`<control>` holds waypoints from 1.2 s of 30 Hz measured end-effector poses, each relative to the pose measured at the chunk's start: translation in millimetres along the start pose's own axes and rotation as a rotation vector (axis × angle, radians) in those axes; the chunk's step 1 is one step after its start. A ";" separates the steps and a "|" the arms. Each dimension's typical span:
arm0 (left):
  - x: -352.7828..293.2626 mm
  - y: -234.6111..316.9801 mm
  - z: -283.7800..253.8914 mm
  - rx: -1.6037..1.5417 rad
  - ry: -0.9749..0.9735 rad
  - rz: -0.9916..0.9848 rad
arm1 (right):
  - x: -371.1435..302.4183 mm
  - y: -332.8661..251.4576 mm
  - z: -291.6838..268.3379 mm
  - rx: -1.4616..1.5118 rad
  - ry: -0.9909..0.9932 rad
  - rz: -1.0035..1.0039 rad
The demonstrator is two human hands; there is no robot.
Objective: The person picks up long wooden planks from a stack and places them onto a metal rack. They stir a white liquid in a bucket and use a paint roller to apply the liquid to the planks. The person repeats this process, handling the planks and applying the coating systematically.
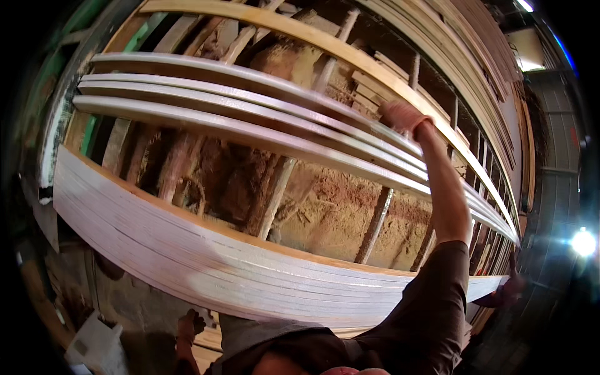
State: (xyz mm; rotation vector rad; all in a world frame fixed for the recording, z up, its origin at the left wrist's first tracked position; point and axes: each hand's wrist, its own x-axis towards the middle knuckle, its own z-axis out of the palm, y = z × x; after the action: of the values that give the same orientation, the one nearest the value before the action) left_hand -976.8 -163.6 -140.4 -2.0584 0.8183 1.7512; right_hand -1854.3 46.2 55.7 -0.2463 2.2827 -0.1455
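My right hand [405, 119], in what looks like a reddish glove, reaches across to the farthest of several long boards with white-coated edges [262, 78]. Its fingers curl over that board's top edge; they are slightly blurred. These boards stand on edge, side by side with narrow gaps, across a slatted rack [275, 200]. Close to my body, a tight row of white-coated boards [212, 269] lies along the rack's near side. Low on the left, my left hand [190, 325] hangs apart from the boards, fingers curled, with nothing visible in it.
A bare wooden strip [325, 44] runs along the rack's far side, with stacked timber [462, 62] beyond it. At the right end, another person's hand [512, 286] is near the boards. A pale container [97, 340] stands at lower left. A bright lamp [584, 242] shines at right.
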 end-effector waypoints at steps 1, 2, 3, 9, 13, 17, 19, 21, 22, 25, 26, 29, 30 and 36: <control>-7.3 2.1 4.5 0.018 0.027 -0.012 | -8.0 8.0 -10.1 0.140 0.038 -0.309; 0.0 9.3 2.3 0.016 -0.010 -0.008 | -20.2 20.4 -15.2 0.275 0.077 -0.619; 2.9 8.1 1.0 0.012 -0.049 -0.018 | -38.1 35.2 -10.3 0.399 0.091 -0.914; 18.1 44.7 21.0 0.064 -0.149 -0.002 | -108.2 42.3 177.1 0.807 -0.239 -0.378; 6.9 54.8 27.0 0.076 -0.129 0.039 | -9.9 40.5 205.2 1.675 0.188 -0.489; 3.5 39.5 7.6 -0.016 -0.122 0.011 | 15.6 -11.0 180.6 2.031 0.269 -0.483; 33.9 21.4 -17.9 -0.192 -0.230 -0.018 | 19.5 -25.3 158.2 2.404 0.221 -0.475; 31.1 23.8 -14.3 -0.229 -0.281 0.022 | 39.5 -22.8 154.1 2.438 0.245 -0.580; 25.0 19.8 -14.8 -0.256 -0.300 0.043 | 45.8 -22.9 153.9 2.426 0.240 -0.627; 22.6 12.9 -11.9 -0.283 -0.381 0.005 | 67.3 -17.6 140.1 2.418 0.238 -0.704; 32.4 10.8 -29.2 -0.333 -0.474 -0.034 | 74.8 -16.6 134.5 2.434 0.240 -0.723; 44.4 2.6 -25.3 -0.233 -0.285 -0.030 | 85.7 -21.4 113.7 2.460 0.244 -0.710; 45.6 -0.1 -18.9 -0.161 -0.142 -0.010 | 85.6 -24.8 105.8 2.462 0.279 -0.663; -8.1 36.6 24.0 -0.017 -0.050 0.035 | 38.7 -19.0 132.8 2.341 0.342 -0.463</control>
State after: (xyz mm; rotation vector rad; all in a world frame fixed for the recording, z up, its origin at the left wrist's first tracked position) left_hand -1018.6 -176.7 -132.8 -2.0133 0.8326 1.8268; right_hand -1777.3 15.7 -56.6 0.5326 0.9082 -2.7372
